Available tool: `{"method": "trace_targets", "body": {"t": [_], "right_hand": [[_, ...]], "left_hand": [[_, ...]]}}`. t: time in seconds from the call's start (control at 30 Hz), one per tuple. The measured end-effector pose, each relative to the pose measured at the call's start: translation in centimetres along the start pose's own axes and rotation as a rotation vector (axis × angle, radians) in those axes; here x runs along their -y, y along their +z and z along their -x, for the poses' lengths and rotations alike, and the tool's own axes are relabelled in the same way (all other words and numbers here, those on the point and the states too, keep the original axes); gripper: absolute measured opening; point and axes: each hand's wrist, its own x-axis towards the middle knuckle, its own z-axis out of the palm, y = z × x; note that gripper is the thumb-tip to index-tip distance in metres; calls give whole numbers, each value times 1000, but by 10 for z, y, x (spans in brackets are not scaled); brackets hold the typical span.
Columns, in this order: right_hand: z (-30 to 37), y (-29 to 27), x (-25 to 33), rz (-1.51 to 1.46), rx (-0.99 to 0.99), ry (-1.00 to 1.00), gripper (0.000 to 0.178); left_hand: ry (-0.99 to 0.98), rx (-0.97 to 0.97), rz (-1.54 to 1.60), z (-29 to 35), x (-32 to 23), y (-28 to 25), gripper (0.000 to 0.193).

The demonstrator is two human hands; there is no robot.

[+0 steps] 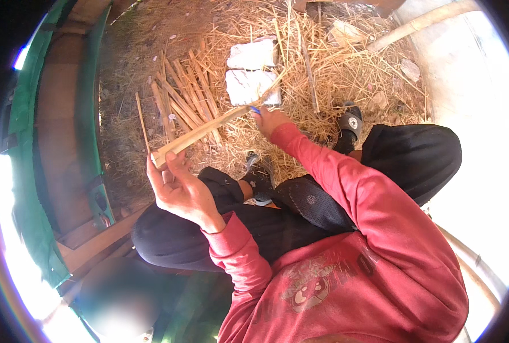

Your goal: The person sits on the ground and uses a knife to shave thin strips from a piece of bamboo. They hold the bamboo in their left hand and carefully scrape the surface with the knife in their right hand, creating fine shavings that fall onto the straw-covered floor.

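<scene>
A long pale split strip of wood or bamboo (209,130) slants up from left to right in front of me. My left hand (180,184) pinches its near left end between thumb and fingers. Closed at the far right end is my right hand (270,121), gripping a small blue-handled tool (255,110). Its blade, if any, I cannot make out. A thin curled sliver (276,86) rises from the strip near that hand. Just beyond lie two white blocks (247,87), one behind the other, on the ground.
Several split strips (186,100) lie piled on the left. Loose straw-like shavings (306,74) cover the ground around the blocks. A pole (423,24) leans at the far right by a pale wall. Green sheeting (28,137) hangs at the left. My sandalled feet (350,123) are close by.
</scene>
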Motion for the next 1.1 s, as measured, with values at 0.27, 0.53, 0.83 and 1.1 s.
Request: {"method": "trace_targets", "body": {"t": [0.27, 0.53, 0.83, 1.1], "right_hand": [[-34, 25, -54, 128, 43, 20, 43], [-70, 45, -119, 80, 77, 109, 51], [88, -101, 144, -278, 112, -215, 33], [86, -66, 129, -61, -44, -181, 29]], "left_hand": [[46, 39, 52, 5, -8, 4, 37], [2, 78, 97, 3, -9, 11, 32], [-33, 46, 95, 2, 5, -11, 27], [23, 30, 65, 3, 9, -10, 27]]}}
